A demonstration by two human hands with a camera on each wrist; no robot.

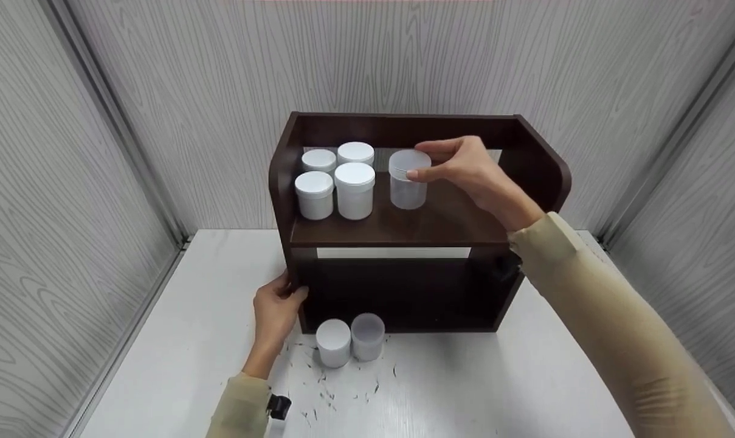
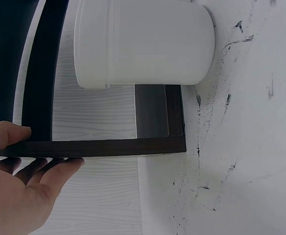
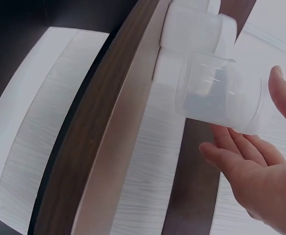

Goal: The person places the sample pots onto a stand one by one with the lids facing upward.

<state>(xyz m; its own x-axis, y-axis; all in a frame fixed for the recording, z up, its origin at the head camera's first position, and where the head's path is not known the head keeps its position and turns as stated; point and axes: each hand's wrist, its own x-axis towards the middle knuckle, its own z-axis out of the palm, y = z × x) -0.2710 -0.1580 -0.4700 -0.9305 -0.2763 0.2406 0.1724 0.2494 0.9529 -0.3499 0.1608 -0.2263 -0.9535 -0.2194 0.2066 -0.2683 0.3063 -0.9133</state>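
My right hand [image 1: 478,173] holds a translucent plastic jar [image 1: 407,194] near its top rim, thumb in front and fingers behind. That jar is upright at the shelf's upper board; whether its base touches the board is hard to tell. In the right wrist view, the jar [image 3: 214,93] lies between thumb and fingers. My left hand [image 1: 276,313] grips the left side panel of the dark brown shelf [image 1: 397,231], thumb inside and fingers outside. Several white-lidded jars [image 1: 355,198] stand grouped on the upper board's left part.
On the white table [image 1: 221,274], a white jar [image 1: 334,345] and a translucent jar [image 1: 368,340] stand side by side before the shelf's lower left. Dark scuff marks show around them. Grey wood-grain walls [image 1: 221,79] enclose the table at the back and sides.
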